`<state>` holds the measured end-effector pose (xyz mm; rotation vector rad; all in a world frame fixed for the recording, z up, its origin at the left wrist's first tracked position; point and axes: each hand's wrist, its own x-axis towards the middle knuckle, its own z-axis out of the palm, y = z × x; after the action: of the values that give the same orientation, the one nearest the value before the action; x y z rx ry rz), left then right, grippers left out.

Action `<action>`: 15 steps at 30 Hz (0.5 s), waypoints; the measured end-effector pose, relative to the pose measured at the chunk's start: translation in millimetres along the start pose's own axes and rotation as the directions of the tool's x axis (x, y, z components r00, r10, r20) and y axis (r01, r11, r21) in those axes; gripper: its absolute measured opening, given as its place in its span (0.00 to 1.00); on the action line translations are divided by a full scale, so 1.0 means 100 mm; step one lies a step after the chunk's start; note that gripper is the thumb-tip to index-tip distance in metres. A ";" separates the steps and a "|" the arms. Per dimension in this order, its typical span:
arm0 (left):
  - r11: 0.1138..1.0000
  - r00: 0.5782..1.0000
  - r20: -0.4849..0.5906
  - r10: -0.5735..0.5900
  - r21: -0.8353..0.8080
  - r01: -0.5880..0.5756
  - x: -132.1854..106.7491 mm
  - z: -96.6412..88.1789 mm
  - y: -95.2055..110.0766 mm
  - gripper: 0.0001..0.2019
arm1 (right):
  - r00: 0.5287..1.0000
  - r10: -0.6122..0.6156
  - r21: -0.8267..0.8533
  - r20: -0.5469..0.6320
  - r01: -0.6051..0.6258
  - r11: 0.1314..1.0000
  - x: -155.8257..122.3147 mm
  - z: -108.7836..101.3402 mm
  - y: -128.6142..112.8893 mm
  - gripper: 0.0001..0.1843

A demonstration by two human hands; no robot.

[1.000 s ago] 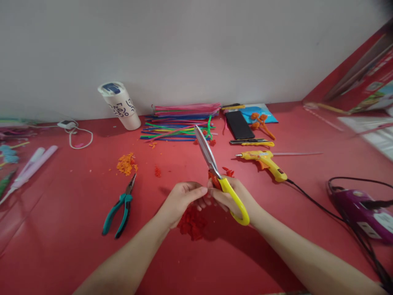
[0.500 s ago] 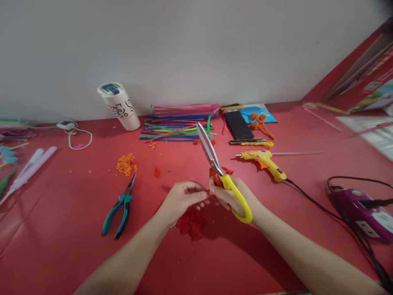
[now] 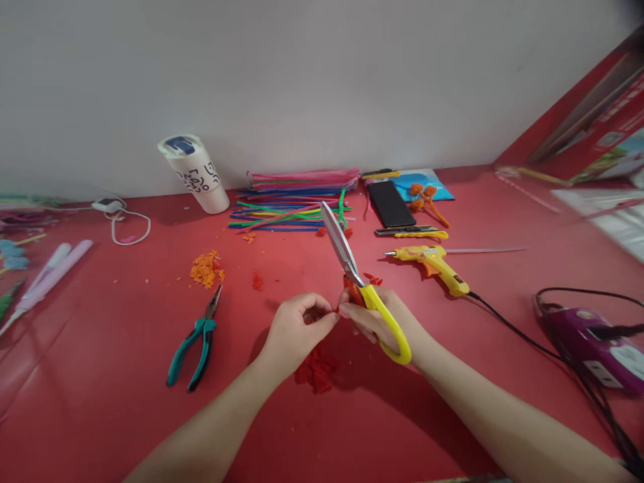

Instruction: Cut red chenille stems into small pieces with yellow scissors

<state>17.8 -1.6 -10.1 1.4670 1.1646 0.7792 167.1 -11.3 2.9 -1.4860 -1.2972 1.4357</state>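
My right hand [image 3: 375, 314] holds a pair of scissors [image 3: 385, 322] with yellow handles, blades closed and pointing up and away. Its thumb and forefinger also pinch at a small red piece [image 3: 337, 310]. My left hand [image 3: 296, 329] pinches the same red piece from the other side, thumb against forefinger. What the piece is made of is too small to tell. Below the hands lies a pile of red cut bits [image 3: 318, 371], partly hidden by my left hand. More red bits [image 3: 373, 279] lie just beyond my right hand.
Pliers [image 3: 205, 327] and orange scraps [image 3: 205, 268] lie on the left, with a white tumbler [image 3: 198, 178] behind. Coloured pipe cleaners [image 3: 292, 201] are stacked at the back. To the right are a phone [image 3: 391, 204], a cutter [image 3: 412, 232], a yellow glue gun [image 3: 433, 263] and a purple power strip [image 3: 591, 342].
My left hand has shifted slightly left and its fingers have drawn a little away from my right hand. The scissors have barely moved.
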 end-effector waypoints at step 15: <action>0.864 0.982 -0.019 0.186 0.478 -0.155 0.18 -0.31 -0.11 0.02 | 0.925 -0.182 -0.744 -0.332 -0.138 0.654 0.27 -0.50 0.16 0.08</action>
<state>-7.5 24.8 -15.8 1.9880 1.3524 0.6903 216.2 17.6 -12.6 -2.1341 -1.7448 0.4803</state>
